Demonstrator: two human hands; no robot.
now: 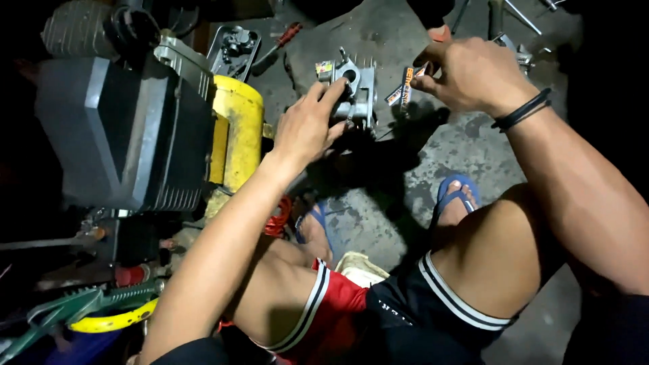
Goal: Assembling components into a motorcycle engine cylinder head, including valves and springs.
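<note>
left hand (307, 125): grey metal engine part (356, 91) is held still on the floor (466, 145), fingers clamped | right hand (470, 71): small sachet (404, 86) is pinched, fingers together

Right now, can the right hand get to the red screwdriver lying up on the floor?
Probably yes. The right hand hovers near the red screwdriver, with mostly bare floor between; only the grey metal part under the left hand sits nearby.
</note>
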